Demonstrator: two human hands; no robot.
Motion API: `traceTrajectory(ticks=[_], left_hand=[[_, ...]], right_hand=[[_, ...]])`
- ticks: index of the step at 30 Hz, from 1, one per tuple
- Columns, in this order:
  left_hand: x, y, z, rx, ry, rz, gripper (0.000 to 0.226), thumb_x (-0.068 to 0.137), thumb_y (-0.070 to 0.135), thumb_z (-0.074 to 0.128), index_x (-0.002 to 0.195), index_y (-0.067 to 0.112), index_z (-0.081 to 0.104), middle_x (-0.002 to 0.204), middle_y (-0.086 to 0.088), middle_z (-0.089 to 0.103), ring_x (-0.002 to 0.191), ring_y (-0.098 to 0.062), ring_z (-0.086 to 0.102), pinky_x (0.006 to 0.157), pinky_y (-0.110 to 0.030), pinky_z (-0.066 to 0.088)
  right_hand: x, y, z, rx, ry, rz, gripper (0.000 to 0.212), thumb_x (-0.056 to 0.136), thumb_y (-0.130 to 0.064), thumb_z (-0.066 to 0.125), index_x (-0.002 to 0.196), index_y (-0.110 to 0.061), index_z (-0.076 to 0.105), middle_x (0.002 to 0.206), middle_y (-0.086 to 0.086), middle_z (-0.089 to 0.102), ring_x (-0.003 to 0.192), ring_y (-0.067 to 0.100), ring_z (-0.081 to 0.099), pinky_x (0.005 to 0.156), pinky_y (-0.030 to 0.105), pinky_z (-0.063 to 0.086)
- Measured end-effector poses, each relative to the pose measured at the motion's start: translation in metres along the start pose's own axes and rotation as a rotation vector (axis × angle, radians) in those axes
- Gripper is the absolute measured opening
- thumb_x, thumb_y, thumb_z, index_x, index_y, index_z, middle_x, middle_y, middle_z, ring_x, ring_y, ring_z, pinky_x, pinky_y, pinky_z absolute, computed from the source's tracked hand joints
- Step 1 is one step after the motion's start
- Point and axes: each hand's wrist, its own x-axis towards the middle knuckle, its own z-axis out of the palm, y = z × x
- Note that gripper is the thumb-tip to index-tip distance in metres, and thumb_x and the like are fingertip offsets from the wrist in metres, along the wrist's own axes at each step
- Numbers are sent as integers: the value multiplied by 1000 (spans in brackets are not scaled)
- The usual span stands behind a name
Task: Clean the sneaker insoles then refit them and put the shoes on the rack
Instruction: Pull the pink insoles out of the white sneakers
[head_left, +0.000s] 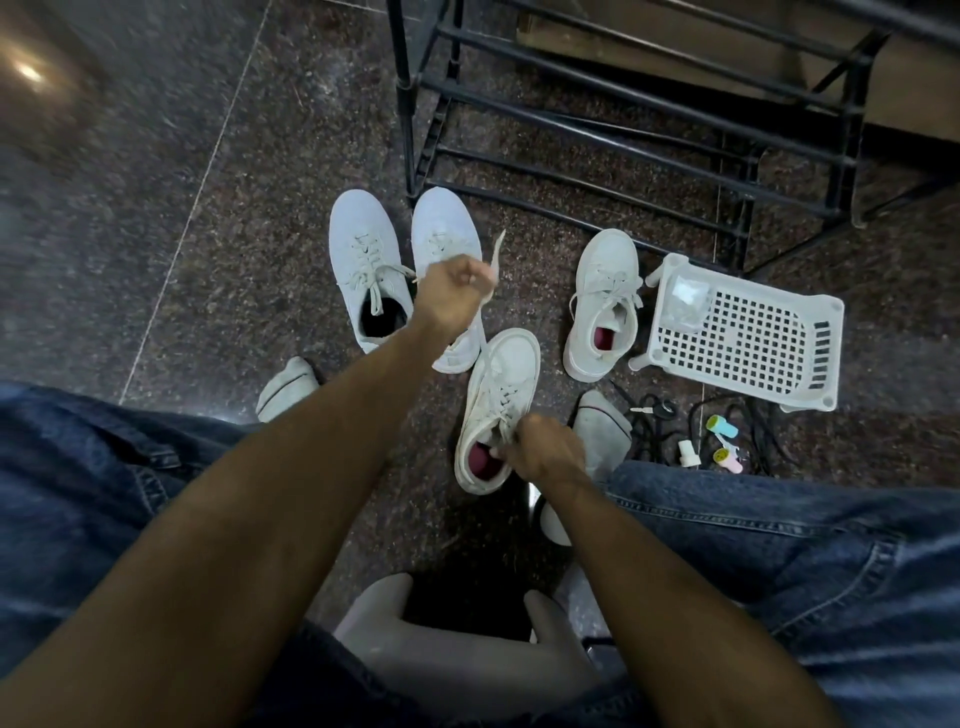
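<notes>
Seated on a grey stool (457, 654), denim knees at either side, socked feet on the dark speckled floor (260, 218). Between the feet, a white sneaker (501, 395) lying toe-away, maroon insole (480, 460) showing inside its opening. Right hand (545, 449) curled at the sneaker's tongue near the collar, fingers closed on the tongue or lace there; exactly which, hard to tell. Left hand (454, 288) raised farther out, fist closed round a white lace (491, 291) stretched taut from the sneaker's eyelets, lace end sticking up past the knuckles. Farther left, two pale grey sneakers (363, 270) side by side. To the right, a second white sneaker (605, 306) with maroon lining, just beside an overturned white plastic basket (743, 332). Black rack (623, 104) at the far side. Small bottles (722, 441) and black cords near the right knee.
</notes>
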Motion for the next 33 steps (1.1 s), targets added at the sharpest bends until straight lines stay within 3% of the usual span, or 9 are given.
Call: traceTrajectory(ticks=[2,4,8,13,17,22,27,30,33], left_hand=[[-12,-29,3,231,-65,-77,26,83,24,70,106,13,66,98,-2,64,90,-12,61,91,-35,50],[-40,-53,7,449,-14,-79,39,84,21,66,122,15,61,119,-7,60,106,-24,60,94,-39,49],[-97,-83,19,581,218,-9,22,81,13,60,101,19,65,111,-4,52,92,-28,60,77,-40,52],[-111,-98,23,593,-215,-170,35,81,20,65,115,24,60,113,-2,52,99,-26,60,79,-36,49],[-102,-102,22,629,-187,-191,29,82,33,69,110,29,63,113,-1,60,102,-26,61,85,-37,51],[-101,-100,23,766,-257,-123,36,88,31,63,123,35,55,122,1,53,106,-29,60,85,-41,50],[-98,-99,29,523,-254,-15,14,84,23,67,96,16,66,102,0,51,97,-26,59,86,-41,49],[-86,-68,35,144,-149,-220,25,83,17,69,97,-4,67,94,-14,65,91,-29,63,86,-38,48],[-70,-25,27,-296,31,-286,19,88,6,62,69,5,61,51,1,55,55,-15,56,61,-20,46]], right_hand=[[-1,1,-1,31,99,-29,40,86,-46,63,118,-21,61,116,9,65,105,31,62,83,36,49],[-3,-2,-2,17,162,-107,35,91,-36,57,125,-27,57,117,9,65,106,31,61,82,36,48],[-3,-9,0,60,160,-130,26,87,-24,59,112,-28,66,116,6,64,103,31,63,84,37,51],[10,-6,-2,421,6,-48,17,80,-9,61,71,-23,63,87,2,68,88,25,63,79,35,53],[8,-2,-35,555,-272,-32,12,79,-2,55,70,-8,61,79,7,59,76,21,56,63,33,49],[10,-4,-101,989,-226,-96,14,76,-3,53,63,-9,55,66,7,53,57,13,47,49,24,32],[27,1,-128,1172,191,6,12,84,-10,61,73,-12,57,65,3,58,47,11,48,40,20,33],[35,9,-111,988,227,90,23,86,-18,65,70,-16,50,68,4,59,56,13,56,43,21,43],[39,16,-88,998,248,120,28,86,-23,67,67,-17,47,68,7,61,52,14,57,43,22,41]])
